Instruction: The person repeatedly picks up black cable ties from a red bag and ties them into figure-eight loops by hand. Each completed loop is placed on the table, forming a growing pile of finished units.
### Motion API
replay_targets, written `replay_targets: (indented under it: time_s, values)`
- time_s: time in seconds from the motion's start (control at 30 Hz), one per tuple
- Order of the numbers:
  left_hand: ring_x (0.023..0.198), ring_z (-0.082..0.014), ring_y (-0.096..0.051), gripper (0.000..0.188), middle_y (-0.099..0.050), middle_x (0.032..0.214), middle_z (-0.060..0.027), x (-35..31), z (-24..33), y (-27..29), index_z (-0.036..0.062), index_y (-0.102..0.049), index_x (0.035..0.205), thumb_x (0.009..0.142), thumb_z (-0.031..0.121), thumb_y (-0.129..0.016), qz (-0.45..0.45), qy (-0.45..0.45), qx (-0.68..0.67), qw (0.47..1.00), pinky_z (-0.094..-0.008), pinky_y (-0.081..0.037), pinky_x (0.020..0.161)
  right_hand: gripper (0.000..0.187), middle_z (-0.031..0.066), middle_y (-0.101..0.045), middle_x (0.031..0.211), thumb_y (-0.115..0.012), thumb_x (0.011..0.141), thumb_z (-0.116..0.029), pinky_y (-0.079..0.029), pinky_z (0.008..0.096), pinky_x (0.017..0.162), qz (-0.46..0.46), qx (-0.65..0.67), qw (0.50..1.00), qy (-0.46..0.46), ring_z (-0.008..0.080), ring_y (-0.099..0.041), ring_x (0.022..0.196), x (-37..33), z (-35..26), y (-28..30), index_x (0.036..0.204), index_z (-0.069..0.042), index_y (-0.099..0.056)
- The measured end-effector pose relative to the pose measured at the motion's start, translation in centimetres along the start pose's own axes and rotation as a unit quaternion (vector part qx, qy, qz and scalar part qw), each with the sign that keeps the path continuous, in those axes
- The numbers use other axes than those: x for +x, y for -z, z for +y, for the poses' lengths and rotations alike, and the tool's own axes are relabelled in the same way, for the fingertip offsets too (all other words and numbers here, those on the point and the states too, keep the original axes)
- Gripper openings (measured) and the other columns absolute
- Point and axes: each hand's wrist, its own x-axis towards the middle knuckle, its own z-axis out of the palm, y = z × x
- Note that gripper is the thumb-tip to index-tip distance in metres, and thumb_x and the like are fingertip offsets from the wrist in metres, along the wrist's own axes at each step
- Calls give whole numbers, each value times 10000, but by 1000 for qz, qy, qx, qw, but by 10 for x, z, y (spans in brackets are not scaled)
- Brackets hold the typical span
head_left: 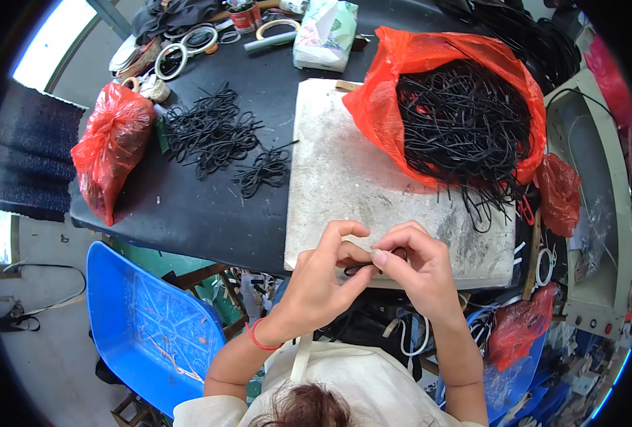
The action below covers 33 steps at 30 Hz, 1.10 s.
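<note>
A short black cord (359, 268), bent into a small loop, is held between my two hands just above the near edge of the pale worn board (330, 171). My left hand (314, 281) pinches one side of it low between thumb and fingers, its index finger arched above. On the other side, the thumb and fingertips of my right hand (421, 270) close on the cord. Beyond them, an open red plastic bag (380, 75) full of loose black cords (465, 124) rests on the board, some strands spilling over its near side.
Left of the board, on the black tabletop (195, 220), lie a pile of looped cord bundles (213, 135) and a smaller cluster (262, 171). A knotted red bag (113, 146) sits farther left. Tape rolls (201, 39) and a tissue pack (325, 35) stand behind. A blue plastic chair (149, 320) is lower left.
</note>
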Motion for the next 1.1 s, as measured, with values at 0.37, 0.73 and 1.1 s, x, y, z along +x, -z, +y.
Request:
replay_targets:
  time_s: [0.37, 0.73, 1.1]
  values:
    - [788, -80, -574, 253, -632, 881, -56, 1, -8, -8, -30, -559, 1035, 814, 54, -647, -15, 99, -224, 970, -199, -465, 697, 161, -19, -520, 772, -524, 916, -173, -392, 189, 630, 35, 134, 987, -78, 32, -452, 694, 2, 1, -5, 897, -13, -527]
    - [676, -43, -545, 156, -607, 779, -25, 1, -3, -6, -20, -591, 918, 839, 109, -631, -60, 137, -213, 966, -179, -436, 596, 175, -51, -470, 661, -577, 884, -159, -306, 183, 528, 48, 97, 994, -12, 12, -366, 596, -3, 4, -5, 773, -39, -513]
    - [649, -22, -521, 127, -571, 725, 11, -6, -12, -25, -3, -572, 884, 866, 122, -587, -24, 88, -173, 981, -167, -400, 570, 231, -69, -411, 558, -573, 872, -116, -256, 202, 452, 188, -22, 982, 24, 6, -310, 516, 8, 10, -4, 671, -43, -485]
